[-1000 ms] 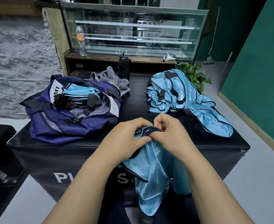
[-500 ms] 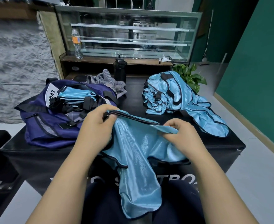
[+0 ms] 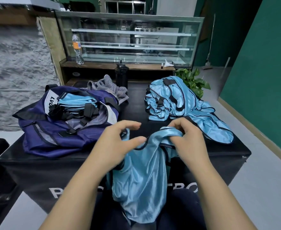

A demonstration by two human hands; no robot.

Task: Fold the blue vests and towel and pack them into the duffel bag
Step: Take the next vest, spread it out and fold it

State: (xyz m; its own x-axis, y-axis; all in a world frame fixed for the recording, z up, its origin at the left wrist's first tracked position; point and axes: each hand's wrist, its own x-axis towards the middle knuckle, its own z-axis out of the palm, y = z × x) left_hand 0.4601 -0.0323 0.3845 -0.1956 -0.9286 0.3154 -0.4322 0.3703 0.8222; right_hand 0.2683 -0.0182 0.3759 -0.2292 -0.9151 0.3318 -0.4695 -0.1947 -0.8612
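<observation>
Slippery blue vest [image 3: 139, 176] pinched by right hand [image 3: 188, 140], left hand [image 3: 118, 143] loose and wide, could slide off counter [image 3: 153, 112].

There was one dark blue duffel bag [image 3: 56, 130] on the black desk [image 3: 136, 112]. Inside it sat one stack of folded blue vests [image 3: 77, 102]; how many were in the stack could not be told. One loose pile of blue vests [image 3: 178, 100] lay on the desk too, and its number could not be told either. One more blue vest [image 3: 139, 180] hung over the front edge. There was one grey towel [image 3: 108, 87]. There were two bottles: one black bottle [image 3: 121, 75] and one clear water bottle [image 3: 77, 48]. There was one green plant [image 3: 194, 82]. Two hands showed, one left hand [image 3: 115, 145] and one right hand [image 3: 189, 140].
</observation>
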